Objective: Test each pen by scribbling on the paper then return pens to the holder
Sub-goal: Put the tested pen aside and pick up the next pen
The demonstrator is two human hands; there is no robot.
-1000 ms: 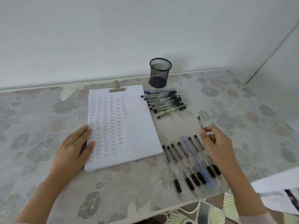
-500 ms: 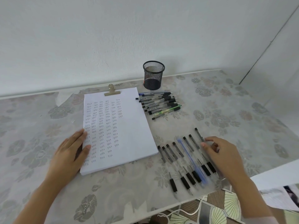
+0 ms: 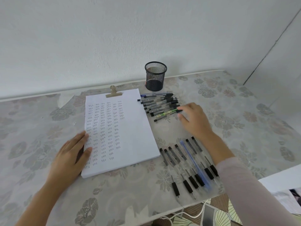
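Our hands at the pens, nothing gripped yet.

Nearest us, left of our right forearm, lies a row of pens (image 3: pixel 187 167). Our left hand (image 3: pixel 70 157) presses flat, fingers spread, on the paper (image 3: pixel 130 132). Farther out, our right hand (image 3: pixel 193 118) hovers open, fingertips at the green pen (image 3: pixel 169 112) in the far pile (image 3: pixel 159 103). Beyond that pile stands the mesh holder (image 3: pixel 155 76).

Paper (image 3: pixel 120 131) lies centre frame; holder (image 3: pixel 155 76) above its upper right corner; one pen pile (image 3: pixel 160 105) right of it, pen row (image 3: pixel 187 167) lower right.
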